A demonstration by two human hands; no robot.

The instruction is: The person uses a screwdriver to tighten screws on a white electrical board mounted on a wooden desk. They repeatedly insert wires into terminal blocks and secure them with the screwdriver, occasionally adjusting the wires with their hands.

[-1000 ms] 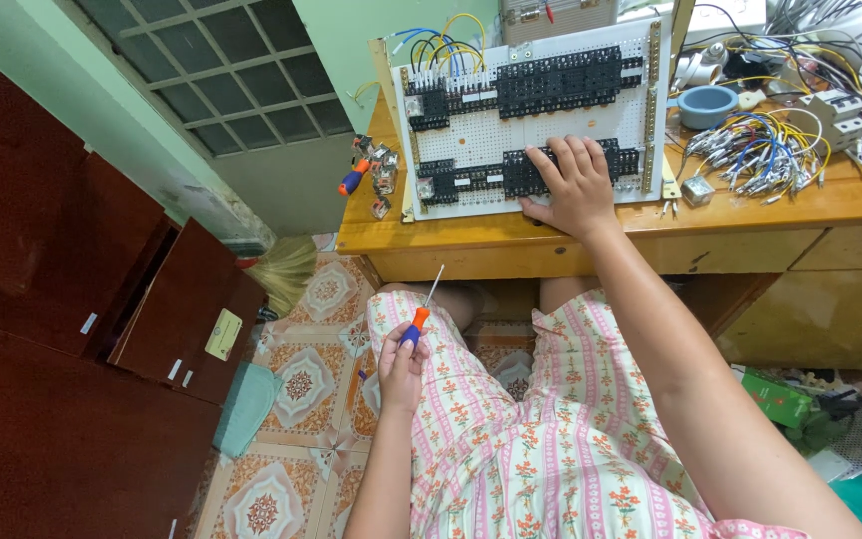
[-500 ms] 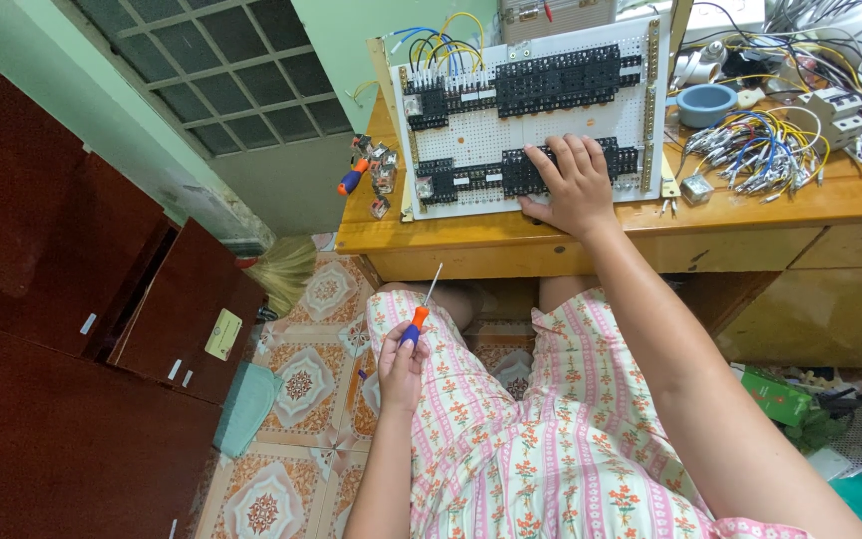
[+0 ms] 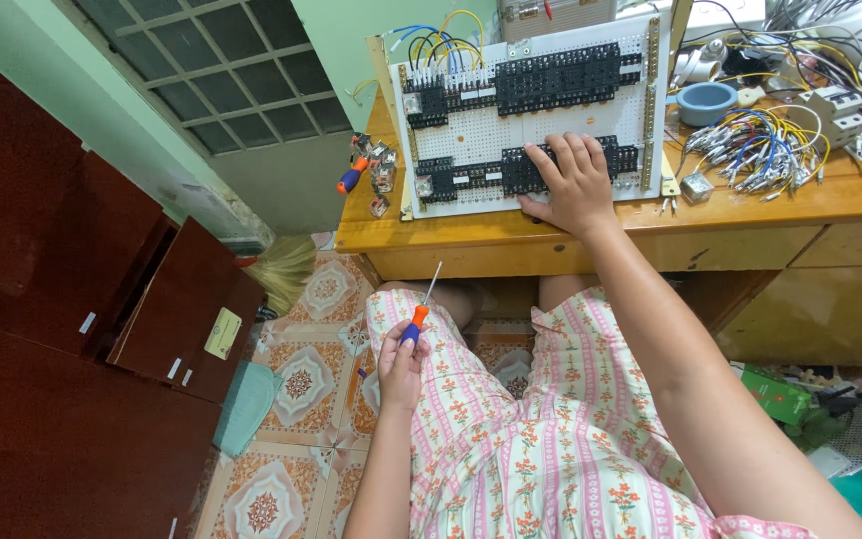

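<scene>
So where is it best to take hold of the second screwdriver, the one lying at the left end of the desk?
Probably by its orange and blue handle, coming from the left edge of the wooden desk. The handle is the thick part and points outward and down over that edge; the shaft end lies among small clear parts, so that side is crowded.

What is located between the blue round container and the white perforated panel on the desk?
In the head view, a brass-coloured strip on the right edge of the white perforated panel and a bare bit of desk separate the panel from the blue round container.
</scene>
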